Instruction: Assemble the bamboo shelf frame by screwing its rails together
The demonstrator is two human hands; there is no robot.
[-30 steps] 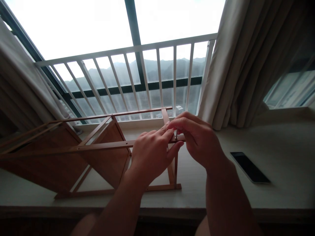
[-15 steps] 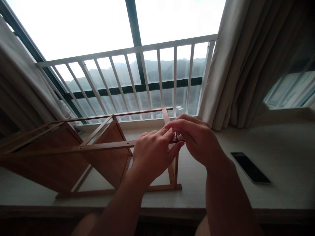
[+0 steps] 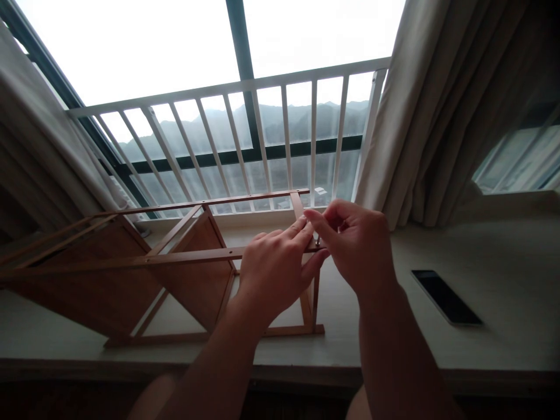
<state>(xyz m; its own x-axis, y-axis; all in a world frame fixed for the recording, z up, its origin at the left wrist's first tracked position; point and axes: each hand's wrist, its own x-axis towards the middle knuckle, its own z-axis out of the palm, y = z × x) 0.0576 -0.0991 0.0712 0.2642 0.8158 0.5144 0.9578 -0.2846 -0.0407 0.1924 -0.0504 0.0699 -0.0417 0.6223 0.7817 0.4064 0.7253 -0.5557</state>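
Note:
A wooden shelf frame (image 3: pixel 131 265) with thin rails and brown panels lies on its side on a pale ledge (image 3: pixel 503 303). My left hand (image 3: pixel 273 271) grips the near rail at the frame's right end, fingers over it and thumb under. My right hand (image 3: pixel 356 245) is closed in a pinch on a small metal piece, perhaps a screw (image 3: pixel 317 240), that stands upright at the corner joint beside my left fingertips. The rest of that piece is hidden by my fingers.
A dark phone (image 3: pixel 446 297) lies flat on the ledge to the right. A white railing (image 3: pixel 245 87) runs along the window behind the frame. Curtains (image 3: pixel 437 116) hang at right and left. The ledge's front edge is close below my forearms.
My right hand has turned and lifted a little at the corner joint, with its fingers shifted on the small piece. My left hand stays on the rail. The view has drifted slightly.

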